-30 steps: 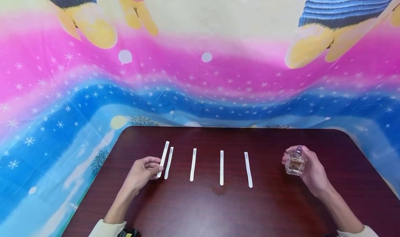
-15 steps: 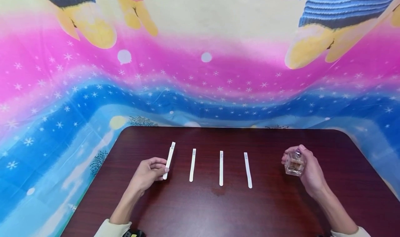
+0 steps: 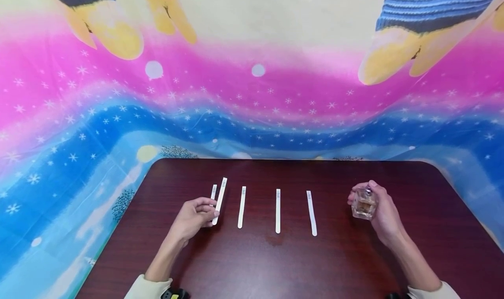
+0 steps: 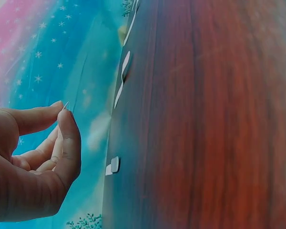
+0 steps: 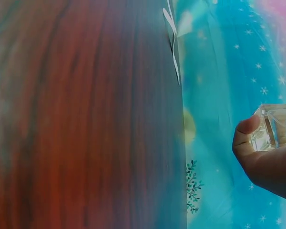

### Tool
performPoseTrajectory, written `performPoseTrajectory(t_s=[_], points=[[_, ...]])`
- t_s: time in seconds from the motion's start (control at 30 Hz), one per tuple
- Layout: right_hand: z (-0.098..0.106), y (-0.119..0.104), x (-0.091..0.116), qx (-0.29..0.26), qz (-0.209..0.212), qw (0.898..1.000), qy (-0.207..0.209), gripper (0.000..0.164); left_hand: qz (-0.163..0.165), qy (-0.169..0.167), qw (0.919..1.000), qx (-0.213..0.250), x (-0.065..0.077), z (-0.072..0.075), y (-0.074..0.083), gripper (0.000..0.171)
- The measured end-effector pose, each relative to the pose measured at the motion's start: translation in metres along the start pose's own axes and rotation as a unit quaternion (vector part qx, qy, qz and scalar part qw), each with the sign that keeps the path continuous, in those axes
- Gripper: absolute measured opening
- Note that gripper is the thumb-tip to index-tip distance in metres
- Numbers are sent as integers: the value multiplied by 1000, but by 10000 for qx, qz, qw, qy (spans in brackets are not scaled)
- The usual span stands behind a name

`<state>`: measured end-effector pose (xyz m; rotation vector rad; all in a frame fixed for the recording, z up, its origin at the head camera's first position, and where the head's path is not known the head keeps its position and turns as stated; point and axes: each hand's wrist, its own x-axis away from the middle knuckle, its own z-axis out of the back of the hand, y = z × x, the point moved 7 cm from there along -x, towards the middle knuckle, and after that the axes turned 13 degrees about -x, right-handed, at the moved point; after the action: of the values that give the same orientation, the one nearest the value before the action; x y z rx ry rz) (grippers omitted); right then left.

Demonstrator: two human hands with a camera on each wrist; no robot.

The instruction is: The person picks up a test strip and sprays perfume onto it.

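A white paper test strip [image 3: 221, 200] is pinched between the thumb and fingers of my left hand [image 3: 194, 218], its printed end pointing away. The left wrist view shows only a thin edge of this strip [image 4: 65, 106] at the fingertips. Partly behind the hand and the held strip lies another strip [image 3: 214, 191] on the table. My right hand [image 3: 385, 216] grips a square clear glass perfume bottle [image 3: 363, 205] with amber liquid, a digit right at its sprayer top. In the right wrist view, fingers wrap the glass bottle [image 5: 282, 125], which the frame edge cuts off.
To the right of the held strip, three more strips lie spaced in a row: a near one [image 3: 242, 207], a middle one [image 3: 278, 211] and a far one [image 3: 311, 213]. The dark wooden table [image 3: 252, 264] meets a patterned cloth [image 3: 252, 93] at its back edge.
My left hand has carried its strip rightward, across the leftmost lying strip to that strip's right side. My right hand has shifted slightly left with the perfume bottle, a digit now at the sprayer top.
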<state>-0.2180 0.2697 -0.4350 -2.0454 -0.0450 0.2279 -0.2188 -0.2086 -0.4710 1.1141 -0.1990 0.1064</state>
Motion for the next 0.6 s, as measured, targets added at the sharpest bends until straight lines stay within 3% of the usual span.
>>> performPoseTrajectory(t_s=[0.6], points=[[-15,13,-6,431,-270,9986,169,48,-252,-397,9987,208,-3,-30,19,34]])
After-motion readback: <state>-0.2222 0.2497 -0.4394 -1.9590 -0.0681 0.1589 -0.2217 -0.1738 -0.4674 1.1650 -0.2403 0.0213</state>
